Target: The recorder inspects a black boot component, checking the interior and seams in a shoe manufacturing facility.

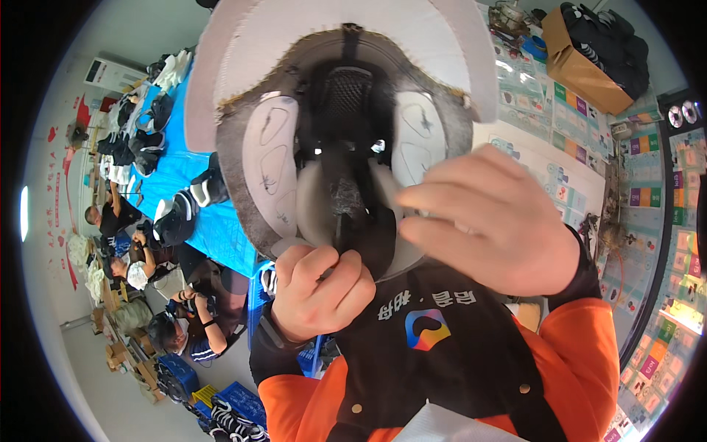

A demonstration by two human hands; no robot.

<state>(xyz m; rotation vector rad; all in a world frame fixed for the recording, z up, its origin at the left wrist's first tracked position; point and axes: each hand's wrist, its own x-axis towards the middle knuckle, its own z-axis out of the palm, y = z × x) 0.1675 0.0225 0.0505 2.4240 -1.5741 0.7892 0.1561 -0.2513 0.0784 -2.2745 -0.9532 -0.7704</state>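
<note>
Close in front of me is a large shoe-like piece [247,62] with a pinkish-white curved outer edge and a fuzzy grey inner rim. Stitched white pads [271,158] line both sides of its dark opening, where black mesh [347,92] shows. My left hand [324,289] is at the lower edge of the opening, its fingers curled round the end of a thin dark strip [340,230]. What else lies inside those fingers is hidden. Beside the right pad, my right hand [490,221] is slightly blurred, fingers stretched toward the opening with a gap between them and nothing visible in it.
Black-and-white shoes [175,217] sit on a blue-covered table [193,177] to the left. Several people [173,331] work beyond it. Blue crates [239,401] stand at the lower left. A cardboard box [582,70] holding black items is at the upper right.
</note>
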